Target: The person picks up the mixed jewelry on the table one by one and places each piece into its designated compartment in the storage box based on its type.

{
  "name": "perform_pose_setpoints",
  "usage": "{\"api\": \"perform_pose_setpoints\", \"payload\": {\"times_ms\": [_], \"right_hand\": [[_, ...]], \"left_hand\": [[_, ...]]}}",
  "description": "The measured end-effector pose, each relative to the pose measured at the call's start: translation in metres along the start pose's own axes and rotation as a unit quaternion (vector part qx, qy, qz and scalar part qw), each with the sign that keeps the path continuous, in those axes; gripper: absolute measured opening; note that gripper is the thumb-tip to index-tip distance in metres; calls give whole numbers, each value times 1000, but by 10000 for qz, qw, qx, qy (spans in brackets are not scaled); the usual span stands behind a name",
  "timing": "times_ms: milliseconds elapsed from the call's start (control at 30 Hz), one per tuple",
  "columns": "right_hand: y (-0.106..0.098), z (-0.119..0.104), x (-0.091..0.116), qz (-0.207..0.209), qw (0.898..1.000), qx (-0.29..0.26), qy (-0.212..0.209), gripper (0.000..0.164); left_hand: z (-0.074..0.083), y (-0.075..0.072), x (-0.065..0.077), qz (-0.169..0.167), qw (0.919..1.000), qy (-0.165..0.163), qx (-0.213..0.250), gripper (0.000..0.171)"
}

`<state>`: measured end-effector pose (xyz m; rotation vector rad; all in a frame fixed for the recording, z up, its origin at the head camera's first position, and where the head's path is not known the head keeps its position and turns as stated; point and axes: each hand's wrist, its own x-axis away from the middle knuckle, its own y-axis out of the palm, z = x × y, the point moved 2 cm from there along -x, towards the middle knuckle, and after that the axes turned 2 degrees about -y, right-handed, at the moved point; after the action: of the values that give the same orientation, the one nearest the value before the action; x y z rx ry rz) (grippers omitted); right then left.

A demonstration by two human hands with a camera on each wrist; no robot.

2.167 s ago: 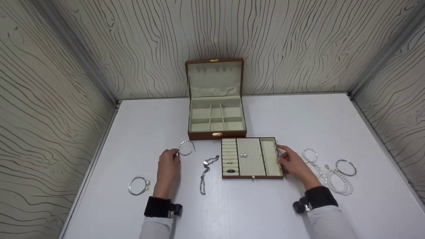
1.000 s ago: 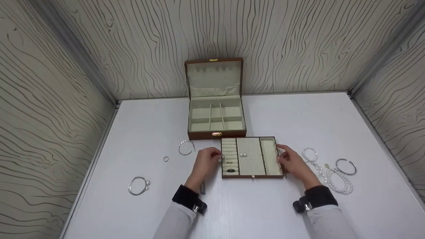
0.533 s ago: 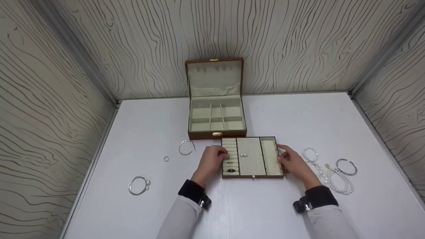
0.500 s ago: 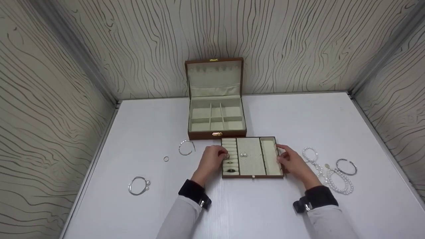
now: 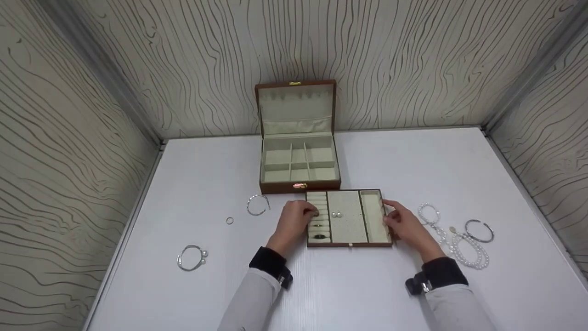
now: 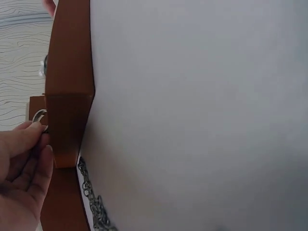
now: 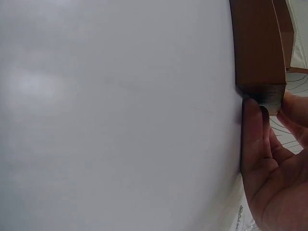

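Note:
Between thumb and fingers of my left hand [image 5: 293, 223] is a ring [image 6: 39, 114], held at the ring rolls on the left of the jewelry tray [image 5: 375, 214]. Below it, a thin ring [image 5: 317, 225] and a dark-faced ring [image 5: 319, 236] sit in the rolls. Two pearl earrings [image 5: 336, 214] are on the tray's middle panel. My right hand [image 5: 406, 225] grips the tray's right side, fingers at the lower edge and thumb above in the right wrist view. A chain necklace [image 6: 94, 202] lies beside the tray, hidden by my left arm in the head view.
Behind the tray stands a brown jewelry box [image 5: 275, 187], lid raised, with divided compartments. Left on the white table are a bracelet [image 5: 258, 195], a small ring [image 5: 229, 220] and a pearl-ended bangle [image 5: 179, 259]. At right lie pearl strands [image 5: 482, 259] and an open bangle [image 5: 480, 240].
My left hand has carried the ring rightward from beside the bracelet to the tray's ring rolls, uncovering the small ring on the table. My right hand stays on the tray.

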<state>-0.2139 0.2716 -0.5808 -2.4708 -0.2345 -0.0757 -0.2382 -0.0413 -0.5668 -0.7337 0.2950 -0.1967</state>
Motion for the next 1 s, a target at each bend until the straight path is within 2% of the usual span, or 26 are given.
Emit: {"api": "perform_pose_setpoints", "payload": {"times_ms": [300, 533, 767, 900, 1000], "right_hand": [[-1, -2, 1, 23, 10000, 47, 8, 50], [-1, -2, 1, 70, 9999, 69, -49, 49], [-2, -1, 1, 55, 9999, 73, -143, 50], [-1, -1, 1, 42, 9999, 103, -111, 49], [-1, -2, 1, -21, 9999, 127, -64, 49]], "left_hand": [[3, 1, -2, -193, 9962, 479, -706, 17], [5, 2, -5, 33, 9886, 973, -1149, 23], [5, 6, -6, 121, 9845, 1074, -1384, 34], [6, 6, -5, -25, 9819, 1158, -1498, 33], [5, 3, -3, -245, 9838, 1101, -1390, 25]]}}
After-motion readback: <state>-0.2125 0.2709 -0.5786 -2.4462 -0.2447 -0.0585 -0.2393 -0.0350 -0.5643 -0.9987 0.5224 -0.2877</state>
